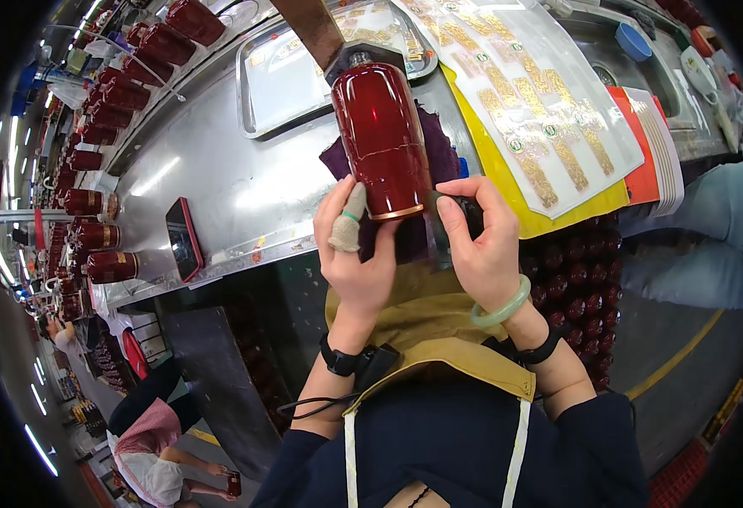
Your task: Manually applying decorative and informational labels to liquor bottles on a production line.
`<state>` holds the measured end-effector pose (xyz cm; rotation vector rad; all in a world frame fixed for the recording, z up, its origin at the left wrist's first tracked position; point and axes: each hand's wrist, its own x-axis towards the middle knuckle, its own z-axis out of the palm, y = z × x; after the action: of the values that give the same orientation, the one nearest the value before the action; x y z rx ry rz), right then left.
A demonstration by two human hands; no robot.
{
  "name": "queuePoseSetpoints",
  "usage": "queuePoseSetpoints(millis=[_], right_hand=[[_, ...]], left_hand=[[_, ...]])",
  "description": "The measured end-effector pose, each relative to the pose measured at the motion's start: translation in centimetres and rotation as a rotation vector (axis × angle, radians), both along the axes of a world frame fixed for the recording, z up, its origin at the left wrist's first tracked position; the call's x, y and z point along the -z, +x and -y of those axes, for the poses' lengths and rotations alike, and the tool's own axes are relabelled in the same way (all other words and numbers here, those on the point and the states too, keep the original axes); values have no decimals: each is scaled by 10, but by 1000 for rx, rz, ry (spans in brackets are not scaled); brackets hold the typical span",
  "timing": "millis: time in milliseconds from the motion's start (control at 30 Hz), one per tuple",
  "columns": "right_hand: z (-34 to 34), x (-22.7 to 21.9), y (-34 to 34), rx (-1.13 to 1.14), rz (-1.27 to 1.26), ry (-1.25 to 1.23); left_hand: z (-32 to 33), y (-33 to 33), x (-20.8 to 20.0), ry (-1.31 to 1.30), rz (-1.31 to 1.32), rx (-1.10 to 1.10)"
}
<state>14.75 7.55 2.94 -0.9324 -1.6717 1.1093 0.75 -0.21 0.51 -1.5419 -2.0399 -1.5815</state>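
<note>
A glossy dark red bottle [380,127] lies with its neck toward a brown bracket [316,34] and its base toward me. A thin line runs across its side, and a gold rim edges the base. My left hand [359,254] is closed at the base's left corner, thumb under the rim, a beige finger cover [350,222] on one finger. Close to the base's right side, my right hand [486,245] pinches a dark, flat-edged piece [471,216], partly hidden by the fingers; its kind is unclear. Dark purple cloth [442,144] lies beneath the bottle.
Sheets of gold decals [549,127] lie on a yellow sheet [507,190] at right. A metal tray [261,93] sits behind, a red-edged phone [184,240] at left. Red bottles [111,267] line the far left. Another person [156,449] works at lower left.
</note>
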Motion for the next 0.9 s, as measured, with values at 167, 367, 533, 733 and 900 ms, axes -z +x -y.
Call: queuePoseSetpoints(millis=[167, 367, 533, 733, 900], right_hand=[[1, -2, -2, -14, 2, 44], [1, -1, -2, 6, 19, 16], [0, 0, -1, -2, -11, 36], [1, -3, 0, -15, 30, -99], [-1, 2, 0, -5, -12, -1]], left_hand=[[-24, 5, -15, -74, -382, 106], [4, -3, 9, -42, 90, -15], [-23, 7, -18, -93, -378, 104], [8, -5, 6, -155, 251, 18], [-17, 6, -15, -24, -235, 89]])
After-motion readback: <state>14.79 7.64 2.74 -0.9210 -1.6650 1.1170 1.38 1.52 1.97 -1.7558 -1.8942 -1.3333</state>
